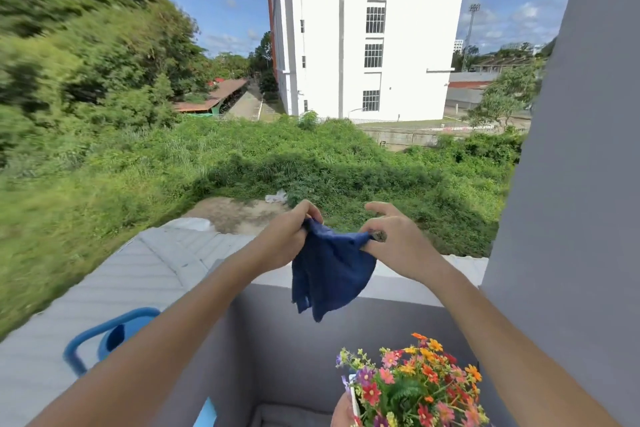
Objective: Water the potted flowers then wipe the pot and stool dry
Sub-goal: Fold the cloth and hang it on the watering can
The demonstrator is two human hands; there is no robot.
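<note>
A dark blue cloth point(329, 274) hangs in the air above the balcony wall, stretched between both hands. My left hand point(289, 239) pinches its left top corner, and my right hand point(394, 239) pinches the right corner. Below them, at the bottom right, stand the potted flowers point(412, 388), orange, red, pink and purple with green leaves. Only a sliver of the white pot point(355, 404) shows at its left edge. A blue watering can point(110, 336) sits at the lower left, partly behind my left forearm. The stool is hidden from view.
A grey balcony parapet point(277, 319) runs in front of me, with a grey pillar point(568, 184) on the right. Beyond the wall lie a grey roof point(131, 274), green brush and a tall white building point(367, 28). A light blue object point(206, 414) peeks in at the bottom edge.
</note>
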